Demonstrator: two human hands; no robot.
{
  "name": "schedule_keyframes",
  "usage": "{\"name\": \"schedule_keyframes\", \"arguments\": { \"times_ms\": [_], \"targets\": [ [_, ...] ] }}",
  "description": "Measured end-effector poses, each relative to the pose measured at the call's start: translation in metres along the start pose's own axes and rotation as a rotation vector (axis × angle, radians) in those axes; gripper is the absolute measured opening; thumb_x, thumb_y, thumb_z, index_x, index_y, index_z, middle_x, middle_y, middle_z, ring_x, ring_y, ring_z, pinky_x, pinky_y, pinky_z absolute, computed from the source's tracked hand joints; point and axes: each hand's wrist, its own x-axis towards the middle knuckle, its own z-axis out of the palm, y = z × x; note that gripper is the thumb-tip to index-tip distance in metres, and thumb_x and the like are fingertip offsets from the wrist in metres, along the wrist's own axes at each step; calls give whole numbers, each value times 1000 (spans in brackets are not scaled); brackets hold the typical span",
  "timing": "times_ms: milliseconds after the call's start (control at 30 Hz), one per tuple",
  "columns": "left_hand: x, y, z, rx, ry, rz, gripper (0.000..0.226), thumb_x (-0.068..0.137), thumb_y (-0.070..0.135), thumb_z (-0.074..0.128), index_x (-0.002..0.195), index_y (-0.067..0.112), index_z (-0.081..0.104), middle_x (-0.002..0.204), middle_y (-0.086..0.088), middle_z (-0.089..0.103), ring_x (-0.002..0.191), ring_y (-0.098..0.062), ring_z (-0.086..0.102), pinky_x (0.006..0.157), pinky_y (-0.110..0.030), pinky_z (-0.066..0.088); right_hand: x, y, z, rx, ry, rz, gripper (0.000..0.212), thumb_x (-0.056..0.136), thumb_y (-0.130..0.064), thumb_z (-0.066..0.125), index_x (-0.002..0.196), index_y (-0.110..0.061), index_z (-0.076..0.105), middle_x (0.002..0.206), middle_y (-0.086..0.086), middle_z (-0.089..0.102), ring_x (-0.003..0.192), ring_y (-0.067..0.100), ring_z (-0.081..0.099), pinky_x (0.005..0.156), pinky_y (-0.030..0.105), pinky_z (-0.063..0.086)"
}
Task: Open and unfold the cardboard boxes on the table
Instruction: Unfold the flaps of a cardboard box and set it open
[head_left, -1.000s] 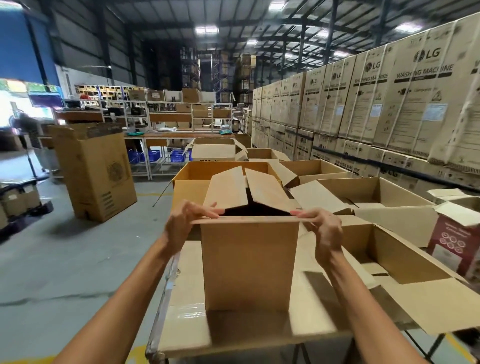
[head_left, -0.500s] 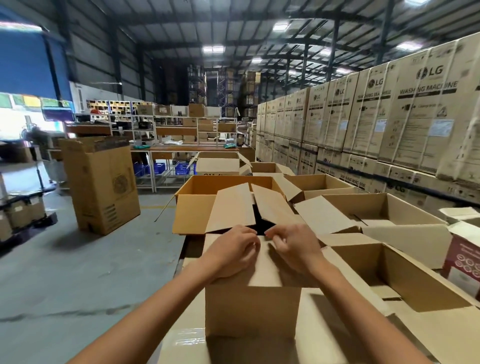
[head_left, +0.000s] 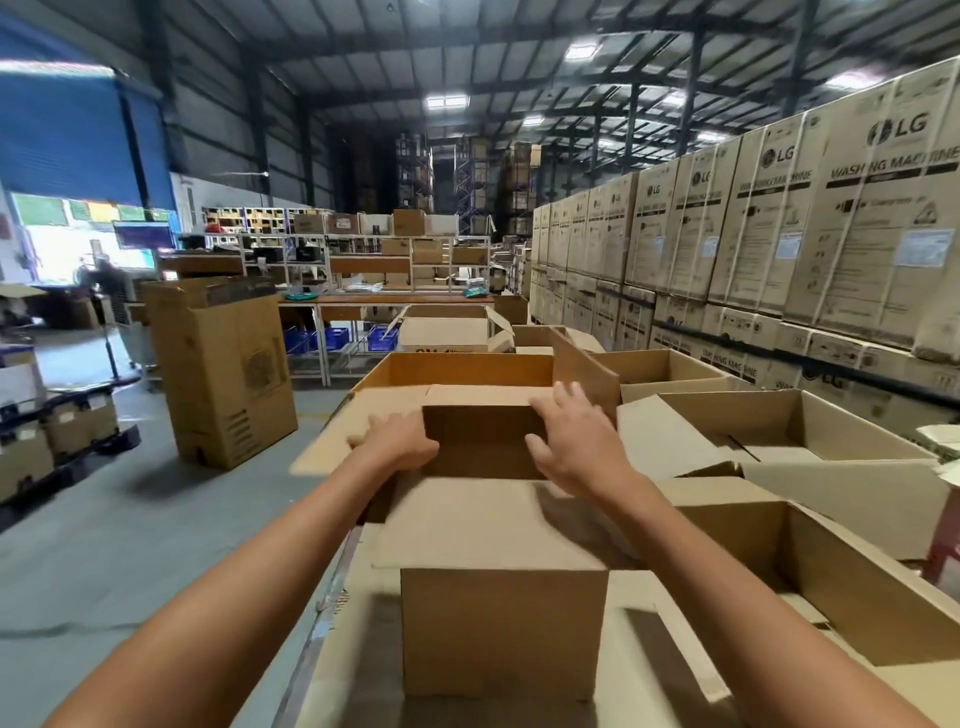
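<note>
**Warehouse desk: both hands spread on an open box**

Warehouse floor (head_left: 104, 545) runs grey along my left, with a tall carton (head_left: 223, 364) standing on it, open at the top. Shelves (head_left: 363, 254) cross the back of the hall. Blue crates (head_left: 382, 338) sit under a bench in front of them. LG cartons (head_left: 779, 234) printed "washing machine" are stacked in a long wall on my right.

On the desk (head_left: 353, 665), right before me, stands the box (head_left: 504, 629). It is upright, its plain front panel facing me and its top open. The near flap (head_left: 483, 519) is folded out toward me and lies about level above the front panel. The left flap (head_left: 337, 441) is swung out past the desk's edge, tilted and blurred.

My left hand (head_left: 402, 441) lies on the left flap where it meets the opening, fingers fairly straight and pointing left, thumb at the rim. My right hand (head_left: 574, 447) is over the right side of the opening, fingers straight and fanned apart, thumb dipping toward the dark inside. Its fingertips reach a brown panel (head_left: 584, 371) standing there. I cannot tell whether that panel is this box's right flap or part of the box behind (head_left: 467, 369), which sits open just past mine. Neither hand is curled round anything.

More open boxes (head_left: 769, 415) crowd the desk to my right, flaps turned out, touching one another.
</note>
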Motion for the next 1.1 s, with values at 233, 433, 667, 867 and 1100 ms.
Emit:
{"name": "schedule_keyframes", "arguments": {
  "times_ms": [233, 433, 667, 867, 1100],
  "targets": [
    [2, -10, 18, -404, -126, -18, 69, 91, -2, 55, 152, 16, 30, 141, -14, 49, 124, -29, 51, 96, -37, 47, -2, 45, 26, 272, -327, 377, 54, 91, -46, 59, 139, -23, 47, 140, 8, 55, 124, 31, 55, 99, 44, 48],
    [-11, -13, 13, -449, -148, -22, 76, 93, -8, 43, 157, 24, 17, 144, -16, 45, 116, -25, 53, 86, -37, 55, -10, 57, 29, 323, -351, 313, 63, 96, -37, 59, 150, -20, 30, 147, 6, 50, 125, 26, 57, 97, 40, 52],
    [-12, -13, -1, -246, -321, -48, 76, 100, 1, 41, 158, 24, -2, 149, -14, 40, 113, -24, 52, 71, -27, 53, 10, 74, 19, 242, -397, 238, 64, 94, -49, 62, 148, -29, 34, 139, -2, 55, 104, 14, 63, 65, 19, 49],
    [25, -18, 8, 21, -251, 80, 75, 101, 24, 51, 159, 26, 3, 164, -7, 18, 146, -28, 29, 114, -41, 34, 48, 80, 32, 81, -440, 148, 29, 95, -49, 60, 111, -25, 61, 109, -5, 62, 92, 10, 62, 82, 26, 58],
    [85, -5, 18, 294, -160, 283, 62, 99, 44, 50, 155, 28, 26, 158, -10, 27, 144, -29, 27, 117, -44, 31, 113, 75, 61, -39, -503, -14, 54, 99, -44, 56, 146, -20, 49, 146, 3, 51, 132, 22, 51, 105, 34, 47]
  ]
}}
